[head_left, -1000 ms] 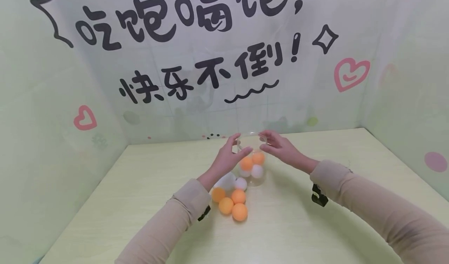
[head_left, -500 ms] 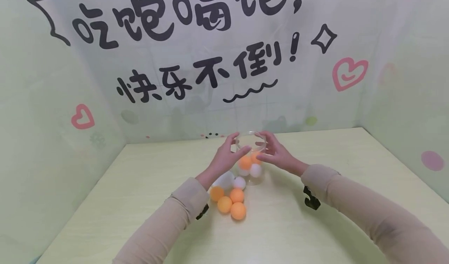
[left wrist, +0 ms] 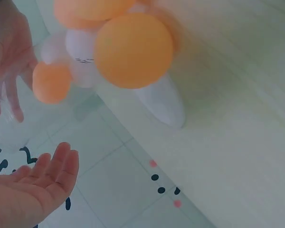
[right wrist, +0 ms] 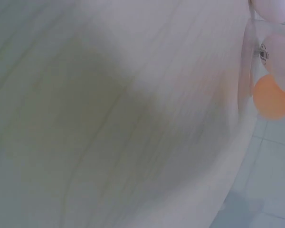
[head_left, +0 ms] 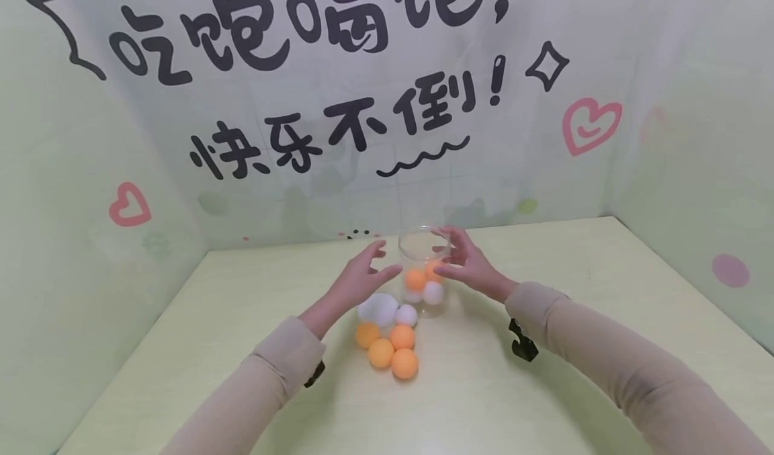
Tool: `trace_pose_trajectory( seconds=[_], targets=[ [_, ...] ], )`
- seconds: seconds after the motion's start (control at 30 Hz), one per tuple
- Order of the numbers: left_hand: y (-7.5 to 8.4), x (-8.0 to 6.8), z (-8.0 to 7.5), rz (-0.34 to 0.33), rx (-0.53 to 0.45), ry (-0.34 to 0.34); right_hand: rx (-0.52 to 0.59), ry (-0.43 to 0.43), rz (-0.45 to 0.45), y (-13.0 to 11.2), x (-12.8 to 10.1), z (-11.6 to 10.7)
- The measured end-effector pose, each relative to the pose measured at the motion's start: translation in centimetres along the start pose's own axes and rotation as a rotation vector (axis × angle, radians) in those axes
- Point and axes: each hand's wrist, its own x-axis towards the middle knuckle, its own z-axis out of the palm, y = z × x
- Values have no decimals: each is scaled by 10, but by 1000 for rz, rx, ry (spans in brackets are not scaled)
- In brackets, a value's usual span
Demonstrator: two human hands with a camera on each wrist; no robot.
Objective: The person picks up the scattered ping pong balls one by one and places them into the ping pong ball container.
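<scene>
A clear cylindrical container [head_left: 425, 245] stands upright on the table, with orange and white ping-pong balls in its lower part. My right hand [head_left: 474, 265] holds its right side, thumb in front and fingers round the back. Left of the container, my left hand [head_left: 355, 278] is apart from it, fingers loosely bent and nothing in them; in the left wrist view its palm [left wrist: 33, 197] shows. Below that hand lie several orange ping-pong balls [head_left: 381, 353], a white ball [head_left: 406, 315] and a larger white rounded object [head_left: 378, 309], partly covered by balls in the left wrist view.
The pale wood-grain table [head_left: 484, 388] ends at a back wall [head_left: 302, 199] with black lettering. Side walls [head_left: 695, 240] close it in at left and right. Both sleeves reach across the near part of the table.
My left hand has let go of the container and drawn back to the left. My right hand keeps its hold. The view has turned slightly to the right.
</scene>
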Motion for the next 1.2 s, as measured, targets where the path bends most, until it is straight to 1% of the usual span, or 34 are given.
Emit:
trace_pose_trajectory(
  seconds=[0.07,0.1,0.17,0.23,0.3,0.4,0.47,0.5,0.6,0.7,0.9,1.07,1.13,1.17,1.2],
  targets=[
    [-7,-7,0,-7,81,-32,0,4,4,0,0,0],
    [-11,-10,0,-12,124,-60,0,8,6,-1,-1,0],
    [-19,-18,0,-14,214,-131,0,14,8,-1,-1,1],
    [-26,-26,-1,-7,282,-199,-1,19,7,0,-1,1],
    [-32,-33,-1,13,312,-249,-2,22,7,0,0,2],
    [-38,-42,-3,51,313,-285,0,27,7,0,0,2],
    [-41,-45,-4,73,302,-291,2,27,8,-1,0,2],
    [-42,-47,-4,73,299,-293,3,28,8,-1,0,2],
    [-45,-49,-4,56,290,-289,6,25,6,-1,0,2],
    [-48,-50,-3,25,285,-282,2,21,2,-1,-1,1],
    [-52,-51,-1,5,252,-271,9,27,-11,1,-1,1],
    [-53,-50,-2,-34,214,-233,6,26,-7,4,0,1],
    [-53,-49,-4,-37,198,-209,5,27,-5,5,0,1],
    [-52,-48,-5,-35,183,-199,4,27,-5,6,0,1],
    [-52,-47,-7,-39,142,-200,4,28,-5,6,0,1]
  ],
)
